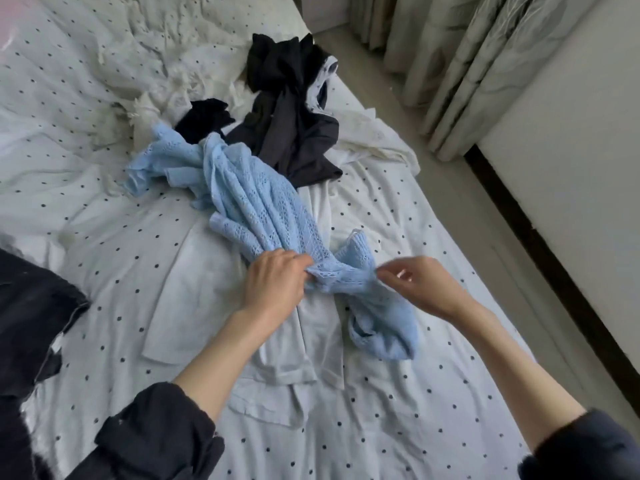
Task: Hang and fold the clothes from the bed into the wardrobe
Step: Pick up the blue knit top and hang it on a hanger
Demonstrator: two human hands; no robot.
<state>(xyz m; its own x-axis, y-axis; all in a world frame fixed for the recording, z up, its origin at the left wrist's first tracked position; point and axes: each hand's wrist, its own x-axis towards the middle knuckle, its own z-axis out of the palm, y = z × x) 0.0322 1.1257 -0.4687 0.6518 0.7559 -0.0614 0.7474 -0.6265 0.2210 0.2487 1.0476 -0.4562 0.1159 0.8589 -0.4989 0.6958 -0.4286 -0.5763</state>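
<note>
The blue knit lies bunched along the middle of the bed, on top of a flat white garment. The left hand grips its near end with curled fingers. The right hand pinches the same end just beside it, thumb against fingertips.

To do this step well, I think the two hands should find the shoulders or the hem first, then lift and shake the knit open. The open-work fabric may stretch or catch, so a gentle pull is better.

Behind the knit, a pile of dark clothes waits on the dotted sheet. Another dark garment lies at the left edge. Curtains hang at the right, above a pale floor. The wardrobe is not in view.
</note>
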